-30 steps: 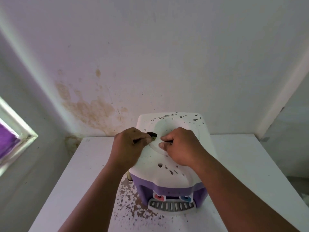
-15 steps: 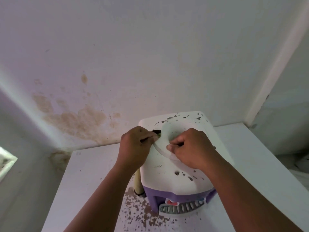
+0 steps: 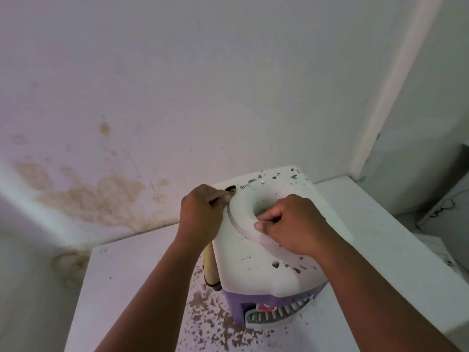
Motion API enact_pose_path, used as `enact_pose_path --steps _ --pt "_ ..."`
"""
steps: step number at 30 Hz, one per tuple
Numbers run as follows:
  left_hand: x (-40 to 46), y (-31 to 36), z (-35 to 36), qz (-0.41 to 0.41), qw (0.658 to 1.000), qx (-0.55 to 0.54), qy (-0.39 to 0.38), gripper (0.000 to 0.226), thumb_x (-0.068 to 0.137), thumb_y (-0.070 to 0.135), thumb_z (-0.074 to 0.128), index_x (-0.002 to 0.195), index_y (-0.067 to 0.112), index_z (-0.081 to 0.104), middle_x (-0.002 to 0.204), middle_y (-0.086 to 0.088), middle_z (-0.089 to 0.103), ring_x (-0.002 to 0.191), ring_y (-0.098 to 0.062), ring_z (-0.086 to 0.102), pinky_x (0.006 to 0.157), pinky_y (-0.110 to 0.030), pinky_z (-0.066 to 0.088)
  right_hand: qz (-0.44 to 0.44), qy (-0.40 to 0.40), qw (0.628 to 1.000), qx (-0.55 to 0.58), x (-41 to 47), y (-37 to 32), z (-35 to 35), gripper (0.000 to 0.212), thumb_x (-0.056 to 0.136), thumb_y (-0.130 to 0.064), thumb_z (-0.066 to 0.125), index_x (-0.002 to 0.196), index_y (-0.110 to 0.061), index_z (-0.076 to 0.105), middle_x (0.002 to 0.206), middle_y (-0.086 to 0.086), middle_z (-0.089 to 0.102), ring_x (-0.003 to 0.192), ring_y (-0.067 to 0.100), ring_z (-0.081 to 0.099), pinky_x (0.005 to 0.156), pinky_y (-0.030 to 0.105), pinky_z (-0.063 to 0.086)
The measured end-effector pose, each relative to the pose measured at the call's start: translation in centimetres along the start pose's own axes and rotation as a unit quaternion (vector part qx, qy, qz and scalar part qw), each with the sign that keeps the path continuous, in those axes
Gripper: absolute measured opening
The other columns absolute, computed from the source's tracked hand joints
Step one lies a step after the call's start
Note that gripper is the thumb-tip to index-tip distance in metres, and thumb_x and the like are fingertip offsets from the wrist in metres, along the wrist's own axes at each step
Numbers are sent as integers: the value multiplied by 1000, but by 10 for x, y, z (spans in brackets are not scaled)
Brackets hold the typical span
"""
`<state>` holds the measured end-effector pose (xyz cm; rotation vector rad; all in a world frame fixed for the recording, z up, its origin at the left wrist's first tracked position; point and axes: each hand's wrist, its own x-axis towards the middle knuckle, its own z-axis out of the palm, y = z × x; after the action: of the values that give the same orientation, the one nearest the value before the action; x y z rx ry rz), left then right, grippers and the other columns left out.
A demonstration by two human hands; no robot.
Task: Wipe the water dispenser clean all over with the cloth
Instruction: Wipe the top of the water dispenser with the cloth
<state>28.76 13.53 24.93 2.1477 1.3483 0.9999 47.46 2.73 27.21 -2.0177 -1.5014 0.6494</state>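
Since the earlier frame the water dispenser (image 3: 266, 252) has turned, its drip grille swinging toward the right hand's side. The left hand (image 3: 203, 214) curls round a thin dark thing at the top's rim; the right hand (image 3: 291, 224) pinches the raised ring. No cloth shows, so wiping likely hasn't begun. Dispenser stands on the speckled counter (image 3: 132, 288).

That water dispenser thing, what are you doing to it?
A person has both hands on top of the small white and purple water dispenser, which stands on a white table. The right hand grips the raised ring around the hole in the top. The left hand is curled at the ring's left edge, holding something dark; what it is can't be told. Brown specks dot the dispenser's top and the table. No cloth is in sight.
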Motion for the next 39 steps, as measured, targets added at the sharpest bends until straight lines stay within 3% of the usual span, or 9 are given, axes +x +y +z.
enact_pose_path --steps 3,11,15,18,20,25,30,36,39 --pt "1 -7 -3 -7 1000 -16 -12 15 92 15 76 95 27 84 85 20 67 87 12 59 69 0 39 6 5 1000 3 1 -1 1 15 83 -45 80 96 -38 80 97 -25 73 74 -18 54 61 2 30" --pt "46 2 10 -52 997 -13 -53 12 94 19 72 90 24 82 85 16 65 83 -5 59 65 2 34 26 20 999 14 6 -9 1 6 81 -41 83 81 -35 81 82 -23 73 77 -7 62 64 12 40" --pt "41 8 8 -50 996 -46 -56 27 91 14 72 75 36 74 82 21 67 78 4 61 64 3 36 28 22 999 17 7 -8 1 7 80 -41 84 79 -35 81 76 -24 71 73 -6 62 62 13 39" --pt "15 6 8 -14 996 -89 -28 21 89 13 77 82 32 79 86 18 69 85 5 62 70 -1 40 26 24 999 20 7 -4 4 8 79 -43 83 77 -37 80 67 -32 66 69 -17 58 56 10 34" --pt "3 2 10 0 995 -103 -19 17 89 12 78 89 28 82 88 18 68 87 5 62 71 -3 41 21 30 999 9 6 -3 6 10 80 -46 82 76 -37 80 68 -37 64 69 -21 56 52 8 31" --pt "30 4 13 19 998 -49 -37 17 90 12 74 91 26 84 84 19 66 86 14 58 71 0 38 11 41 999 22 6 -1 9 13 82 -44 81 75 -33 80 72 -25 71 72 -13 60 57 14 39" --pt "51 8 14 -8 998 -43 -53 13 91 18 76 88 28 84 81 21 68 82 19 57 69 3 36 13 37 999 23 7 -2 7 12 82 -45 81 76 -35 80 73 -33 68 76 -20 57 57 11 36" --pt "23 -9 5 29 999 -10 -17 18 90 15 75 89 31 83 82 22 69 89 9 60 71 1 38 13 35 999 25 4 1 8 11 82 -46 80 78 -36 79 76 -26 72 74 -16 60 58 10 37" --pt "15 -19 0 -4 1000 0 17 16 91 17 73 85 29 82 82 16 69 86 5 60 69 0 36 13 30 999 19 5 -1 7 12 83 -46 80 79 -34 80 75 -26 71 74 -16 59 53 6 35"
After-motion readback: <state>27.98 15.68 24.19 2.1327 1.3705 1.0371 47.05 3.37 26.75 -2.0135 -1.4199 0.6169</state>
